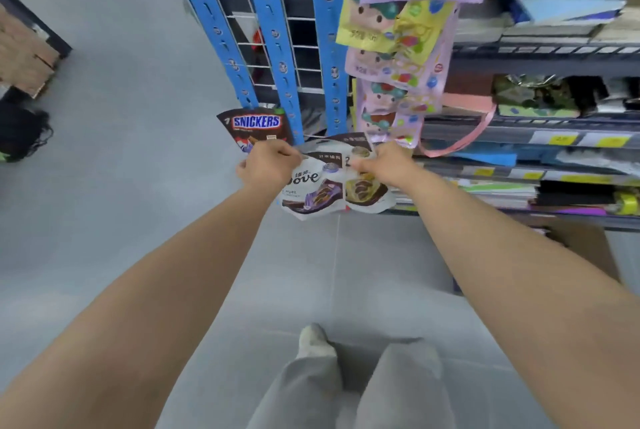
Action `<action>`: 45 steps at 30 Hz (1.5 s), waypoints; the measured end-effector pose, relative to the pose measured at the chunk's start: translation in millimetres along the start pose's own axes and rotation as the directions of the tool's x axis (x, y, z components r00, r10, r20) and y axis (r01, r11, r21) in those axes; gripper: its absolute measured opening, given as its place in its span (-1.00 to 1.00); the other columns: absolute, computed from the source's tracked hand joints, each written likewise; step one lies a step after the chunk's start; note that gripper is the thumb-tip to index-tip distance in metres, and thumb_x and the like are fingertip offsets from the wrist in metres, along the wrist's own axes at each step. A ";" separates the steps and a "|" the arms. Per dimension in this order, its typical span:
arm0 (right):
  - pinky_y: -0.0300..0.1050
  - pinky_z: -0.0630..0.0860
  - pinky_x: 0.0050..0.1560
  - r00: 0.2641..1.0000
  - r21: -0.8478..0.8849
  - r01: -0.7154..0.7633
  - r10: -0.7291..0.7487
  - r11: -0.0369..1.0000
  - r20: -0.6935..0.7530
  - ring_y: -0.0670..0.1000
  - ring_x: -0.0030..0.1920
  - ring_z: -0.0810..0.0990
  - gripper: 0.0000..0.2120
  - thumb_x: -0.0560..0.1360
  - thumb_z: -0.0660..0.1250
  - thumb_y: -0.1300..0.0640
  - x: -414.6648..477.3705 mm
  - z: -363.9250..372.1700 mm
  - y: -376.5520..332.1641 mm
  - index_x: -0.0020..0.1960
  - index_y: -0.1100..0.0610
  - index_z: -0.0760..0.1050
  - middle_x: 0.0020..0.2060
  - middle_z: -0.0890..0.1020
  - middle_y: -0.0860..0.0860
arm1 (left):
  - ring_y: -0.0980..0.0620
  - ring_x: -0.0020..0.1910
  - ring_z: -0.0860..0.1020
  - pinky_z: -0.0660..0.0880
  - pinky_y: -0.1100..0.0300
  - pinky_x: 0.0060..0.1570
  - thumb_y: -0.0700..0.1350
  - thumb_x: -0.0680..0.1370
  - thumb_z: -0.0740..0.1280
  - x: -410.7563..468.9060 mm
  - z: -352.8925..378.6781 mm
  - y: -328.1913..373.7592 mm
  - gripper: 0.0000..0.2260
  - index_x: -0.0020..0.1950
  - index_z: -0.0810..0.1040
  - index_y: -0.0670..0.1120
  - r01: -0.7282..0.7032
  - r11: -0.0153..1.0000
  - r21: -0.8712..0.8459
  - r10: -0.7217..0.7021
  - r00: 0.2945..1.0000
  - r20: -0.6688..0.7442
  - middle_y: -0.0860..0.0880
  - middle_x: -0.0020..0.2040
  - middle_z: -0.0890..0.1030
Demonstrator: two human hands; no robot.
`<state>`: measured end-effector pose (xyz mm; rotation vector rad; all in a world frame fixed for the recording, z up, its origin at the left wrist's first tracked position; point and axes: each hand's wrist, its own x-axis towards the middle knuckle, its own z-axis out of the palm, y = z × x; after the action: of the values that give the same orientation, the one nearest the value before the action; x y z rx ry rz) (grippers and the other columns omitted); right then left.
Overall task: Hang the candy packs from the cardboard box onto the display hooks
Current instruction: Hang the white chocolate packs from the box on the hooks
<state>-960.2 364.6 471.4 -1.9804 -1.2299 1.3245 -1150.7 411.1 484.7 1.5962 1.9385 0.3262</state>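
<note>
Below the blue strips (273, 30), the left hand (266, 165) grips a Dove pack (311, 193) by its top; the right hand (384, 161) pinches a second pack (367, 193) beside it.

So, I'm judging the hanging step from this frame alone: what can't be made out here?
Head view only:
- Hook for the Dove packs: none shows; the left hand and right hand cover the packs' upper corners.
- Snickers pack: lower part is behind the left hand.
- Cardboard box: mostly behind the right forearm; contents unseen.
- Pastel hanging packs: print blurred.
</note>
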 end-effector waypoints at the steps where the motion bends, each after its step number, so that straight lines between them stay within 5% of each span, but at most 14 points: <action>1: -0.17 0.35 -0.12 0.999 -0.006 -0.023 0.022 1.000 -0.043 0.03 -0.13 0.50 -0.76 0.48 0.37 0.05 8.0 11.1 0.0 -0.04 0.23 0.52 -0.21 0.51 0.06 | 0.02 -0.09 0.56 0.38 0.01 0.23 -0.08 0.45 0.32 10.6 -2.7 -11.3 -0.81 -0.37 0.50 0.03 0.003 1.000 0.004 -0.003 1.000 -0.001 0.09 -0.24 0.60; 6: -0.14 0.37 -0.25 0.975 -0.067 -0.183 0.172 0.981 -0.144 0.09 -0.24 0.46 -0.70 0.49 0.35 0.10 51.5 57.0 13.0 -0.34 0.15 0.33 -0.34 0.44 0.06 | 0.00 -0.15 0.52 0.36 0.04 0.20 -0.14 0.44 0.24 59.2 4.4 -58.8 -0.89 -0.26 0.51 0.02 -0.089 0.987 0.136 0.091 0.996 -0.010 0.06 -0.27 0.55; 10: -0.03 0.46 -0.08 0.967 -0.092 -0.223 0.209 0.970 -0.145 0.23 0.01 0.58 -0.66 0.49 0.34 0.09 85.7 79.3 37.0 0.03 0.40 0.51 -0.10 0.59 0.21 | -0.05 -0.14 0.52 0.18 0.12 0.23 -0.16 0.50 0.25 98.0 34.7 -90.3 -0.88 -0.17 0.57 -0.05 -0.285 0.932 0.223 0.278 0.959 0.061 0.00 -0.22 0.61; 18: -0.08 0.34 -0.12 0.899 0.031 -0.269 0.262 0.963 -0.350 0.17 -0.06 0.56 -0.68 0.53 0.30 0.06 149.9 108.1 84.1 -0.18 0.34 0.55 -0.13 0.57 0.31 | -0.08 -0.05 0.54 0.19 0.13 0.20 -0.27 0.50 0.19 148.1 105.8 -138.3 -0.80 -0.11 0.55 -0.03 -0.312 0.874 0.372 0.251 0.946 0.205 -0.02 -0.12 0.66; 22: -0.01 0.44 -0.06 0.884 0.115 -0.302 0.324 0.946 -0.338 0.15 -0.04 0.59 -0.59 0.51 0.31 0.03 182.9 133.2 105.3 0.03 0.42 0.56 -0.10 0.62 0.28 | -0.16 -0.04 0.55 0.30 0.08 0.09 -0.19 0.54 0.17 175.4 135.8 -150.3 -0.82 -0.03 0.56 -0.02 -0.313 0.866 0.390 0.237 0.944 0.230 -0.09 -0.10 0.66; 28: -0.09 0.40 -0.09 0.852 0.205 -0.284 0.345 0.937 -0.394 0.14 -0.02 0.58 -0.66 0.54 0.28 0.05 217.8 157.6 144.4 0.06 0.34 0.56 -0.03 0.63 0.24 | -0.20 -0.02 0.53 0.40 0.08 -0.15 -0.19 0.56 0.18 217.7 182.8 -157.2 -0.79 0.08 0.58 -0.08 -0.492 0.741 0.456 0.371 0.867 0.333 -0.19 -0.04 0.61; 34: 0.03 0.50 0.07 0.843 0.226 -0.129 0.227 0.966 -0.488 0.05 -0.06 0.59 -0.75 0.52 0.31 0.15 237.5 180.6 184.0 0.06 0.32 0.58 -0.03 0.65 0.25 | -0.18 0.01 0.51 0.39 0.09 -0.06 -0.20 0.52 0.25 256.1 220.3 -166.4 -0.80 0.06 0.63 -0.13 -0.363 0.910 0.199 0.357 0.932 0.066 -0.22 -0.01 0.60; 37: 0.15 0.52 0.06 0.856 0.193 -0.071 0.159 0.979 -0.492 0.21 -0.03 0.60 -0.76 0.54 0.29 0.14 235.5 186.7 192.4 0.03 0.32 0.57 -0.06 0.65 0.27 | -0.16 0.03 0.52 0.39 0.08 0.03 -0.22 0.50 0.28 264.5 231.5 -166.1 -0.82 0.03 0.65 -0.14 -0.306 0.951 0.040 0.308 0.949 -0.066 -0.20 -0.01 0.63; 42: -0.17 0.44 -0.11 0.861 0.209 -0.017 0.121 0.978 -0.495 0.01 -0.10 0.53 -0.78 0.55 0.27 0.17 230.3 197.7 192.6 0.07 0.30 0.57 -0.11 0.62 0.09 | -0.07 0.06 0.57 0.47 0.12 0.11 -0.12 0.54 0.25 291.1 248.8 -162.3 -0.81 0.05 0.64 -0.02 -0.027 0.991 -0.130 0.010 0.992 -0.129 -0.03 0.04 0.66; 45: -0.25 0.42 -0.07 0.878 0.195 0.026 0.070 0.980 -0.473 -0.04 -0.05 0.54 -0.79 0.54 0.28 0.21 236.4 204.1 193.6 0.09 0.29 0.58 -0.09 0.59 0.01 | -0.05 0.05 0.58 0.47 0.10 0.13 -0.10 0.54 0.25 300.6 260.3 -156.5 -0.80 0.06 0.64 0.01 0.011 0.985 -0.172 -0.037 0.988 -0.149 -0.01 0.03 0.67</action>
<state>-1028.4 451.4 120.9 -2.0144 -0.8085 0.8442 -1153.2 611.5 107.3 1.4723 1.9823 0.6023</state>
